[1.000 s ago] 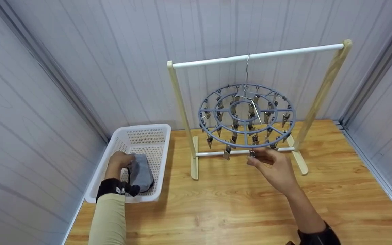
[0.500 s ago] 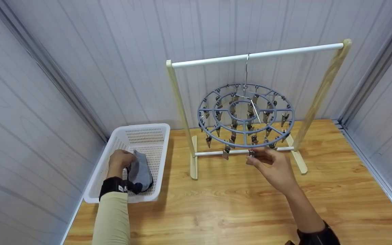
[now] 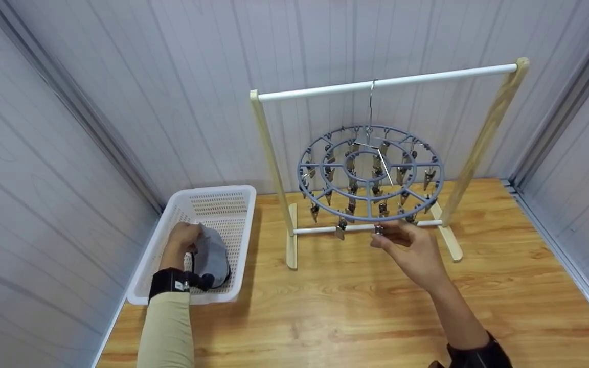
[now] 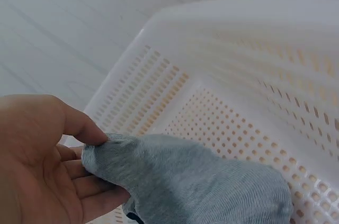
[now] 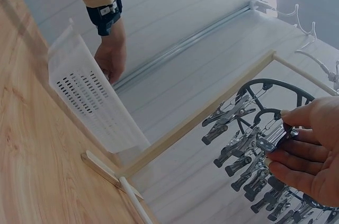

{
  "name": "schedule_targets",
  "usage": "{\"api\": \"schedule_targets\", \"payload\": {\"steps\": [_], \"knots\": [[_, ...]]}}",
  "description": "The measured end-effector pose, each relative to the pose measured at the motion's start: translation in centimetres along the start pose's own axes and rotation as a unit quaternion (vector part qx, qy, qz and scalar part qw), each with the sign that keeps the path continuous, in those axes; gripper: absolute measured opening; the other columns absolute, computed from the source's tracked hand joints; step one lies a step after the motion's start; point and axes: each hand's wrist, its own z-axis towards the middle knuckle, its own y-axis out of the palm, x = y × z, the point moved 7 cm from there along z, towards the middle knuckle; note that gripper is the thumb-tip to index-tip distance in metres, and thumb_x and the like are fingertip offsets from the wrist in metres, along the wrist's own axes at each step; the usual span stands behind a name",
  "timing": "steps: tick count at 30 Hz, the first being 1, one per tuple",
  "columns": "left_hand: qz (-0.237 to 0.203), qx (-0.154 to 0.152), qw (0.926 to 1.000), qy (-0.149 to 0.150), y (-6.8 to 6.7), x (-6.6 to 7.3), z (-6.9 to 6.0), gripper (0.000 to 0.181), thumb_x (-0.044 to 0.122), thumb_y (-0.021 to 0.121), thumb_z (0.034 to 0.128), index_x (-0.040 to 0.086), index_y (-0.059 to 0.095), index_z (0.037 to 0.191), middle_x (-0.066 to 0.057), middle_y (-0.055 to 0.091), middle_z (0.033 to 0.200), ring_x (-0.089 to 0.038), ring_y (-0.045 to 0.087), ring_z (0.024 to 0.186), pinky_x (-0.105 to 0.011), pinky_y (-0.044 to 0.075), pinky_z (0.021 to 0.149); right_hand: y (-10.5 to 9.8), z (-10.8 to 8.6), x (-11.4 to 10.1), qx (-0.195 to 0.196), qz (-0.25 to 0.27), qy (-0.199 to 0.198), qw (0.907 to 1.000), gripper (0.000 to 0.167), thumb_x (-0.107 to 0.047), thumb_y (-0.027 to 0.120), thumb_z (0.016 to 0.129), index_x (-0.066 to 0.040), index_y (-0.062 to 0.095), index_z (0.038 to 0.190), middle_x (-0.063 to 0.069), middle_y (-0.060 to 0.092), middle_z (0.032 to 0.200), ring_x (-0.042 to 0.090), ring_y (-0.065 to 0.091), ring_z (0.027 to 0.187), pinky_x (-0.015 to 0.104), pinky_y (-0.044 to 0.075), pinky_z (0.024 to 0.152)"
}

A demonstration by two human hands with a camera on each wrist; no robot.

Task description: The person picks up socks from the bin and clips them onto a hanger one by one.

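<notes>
My left hand is inside the white basket, pinching one end of a grey sock between thumb and fingers. In the left wrist view the ribbed edge of that sock lies at the fingertips, while its other end droops toward the basket floor. A dark trim shows on its underside. At the front rim of a round grey clip hanger, my right hand holds a metal clip between thumb and fingers. No fabric is in that clip.
The hanger hooks over the white bar of a wooden stand. Several other metal clips dangle from its rings. Basket and stand are side by side on a wood-grain surface, with pale panel walls behind and at the sides.
The upper end of the sock has shifted slightly and looks broader as my left hand moves a little within the basket. My right hand stays on the clip, nearly still.
</notes>
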Motion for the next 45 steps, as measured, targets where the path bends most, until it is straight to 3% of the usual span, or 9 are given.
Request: {"api": "schedule_targets", "payload": {"steps": [6,11,14,17,22,26,32,38,45], "knots": [[-0.024,0.002,0.9997,-0.002,-0.2,0.2,0.3,0.013,0.005,0.046,0.0904,0.01,0.042,0.078,0.001,0.039,0.068,-0.014,0.043,0.06,-0.03,0.042,0.055,-0.2,0.1,0.1,0.004,-0.012,0.011,0.9999,0.026,-0.011,0.08,0.096,-0.001,0.076,0.12,0.01,0.076,0.107,0.017,0.076,0.095,0.026,0.06,0.089],[-0.043,0.016,0.9989,-0.005,-0.2,0.4,-0.3,0.024,0.015,0.051,0.0999,-0.006,0.062,0.105,-0.01,0.059,0.094,-0.021,0.057,0.081,-0.036,0.05,0.068,-0.3,0.1,0.1,0.003,-0.013,0.013,0.9998,0.027,-0.011,0.081,0.095,-0.001,0.075,0.12,0.01,0.076,0.107,0.017,0.076,0.095,0.027,0.06,0.089],[-0.027,0.055,0.9979,0.021,-0.6,1.2,-1.1,0.04,0.021,0.055,0.104,-0.012,0.065,0.124,-0.021,0.064,0.115,-0.028,0.06,0.098,-0.039,0.051,0.079,-0.3,0.1,-0.1,0.001,-0.008,0.011,0.9999,0.027,-0.011,0.08,0.096,0.0,0.075,0.12,0.01,0.076,0.107,0.017,0.076,0.094,0.027,0.06,0.089],[-0.006,0.112,0.992,0.059,-1.1,2.5,-2.0,0.04,0.024,0.058,0.1047,-0.011,0.068,0.122,-0.022,0.065,0.115,-0.033,0.059,0.104,-0.039,0.049,0.084,-0.4,0.0,-0.1,0.0,-0.003,0.011,0.9999,0.027,-0.01,0.08,0.096,0.001,0.075,0.12,0.01,0.075,0.107,0.017,0.076,0.094,0.027,0.06,0.089],[-0.008,0.2,0.9733,0.113,-1.7,4.7,-4.0,0.029,0.024,0.062,0.1049,-0.003,0.072,0.109,-0.015,0.068,0.099,-0.028,0.06,0.091,-0.035,0.047,0.075,-0.4,0.0,-0.1,0.003,-0.003,0.013,0.9999,0.027,-0.009,0.08,0.095,0.001,0.075,0.12,0.01,0.075,0.106,0.017,0.076,0.094,0.027,0.06,0.09],[-0.03,0.245,0.9592,0.138,-1.9,5.9,-6.0,0.025,0.022,0.063,0.1056,-0.002,0.072,0.11,-0.017,0.071,0.102,-0.026,0.06,0.09,-0.035,0.048,0.074,-0.5,-0.1,-0.1,0.007,-0.007,0.012,0.9999,0.027,-0.008,0.081,0.095,0.001,0.075,0.12,0.01,0.076,0.107,0.016,0.075,0.095,0.027,0.06,0.089],[-0.062,0.288,0.9374,0.186,-2.0,7.6,-9.4,0.024,0.018,0.068,0.1047,-0.002,0.075,0.114,-0.02,0.076,0.114,-0.028,0.068,0.101,-0.036,0.05,0.087,-0.6,-0.1,-0.1,0.008,-0.01,0.009,0.9999,0.029,-0.008,0.081,0.094,0.003,0.074,0.121,0.009,0.076,0.107,0.016,0.075,0.096,0.028,0.061,0.088],[-0.124,0.319,0.9058,0.25,-1.4,9.4,-13.2,0.019,0.013,0.074,0.1008,-0.002,0.077,0.112,-0.016,0.079,0.107,-0.015,0.074,0.092,-0.012,0.052,0.075,-0.7,-0.1,-0.1,0.007,-0.019,0.003,0.9998,0.028,-0.009,0.08,0.095,0.0,0.075,0.121,0.007,0.076,0.107,0.015,0.075,0.096,0.027,0.06,0.089],[-0.165,0.345,0.8661,0.322,0.1,11.4,-17.9,0.013,0.007,0.081,0.0949,-0.002,0.08,0.104,-0.013,0.08,0.105,-0.024,0.077,0.101,-0.015,0.056,0.087,-0.6,-0.1,-0.1,0.005,0.0,-0.006,1.0,0.027,-0.009,0.08,0.095,-0.002,0.075,0.121,0.009,0.076,0.107,0.017,0.076,0.094,0.027,0.06,0.089]]}}
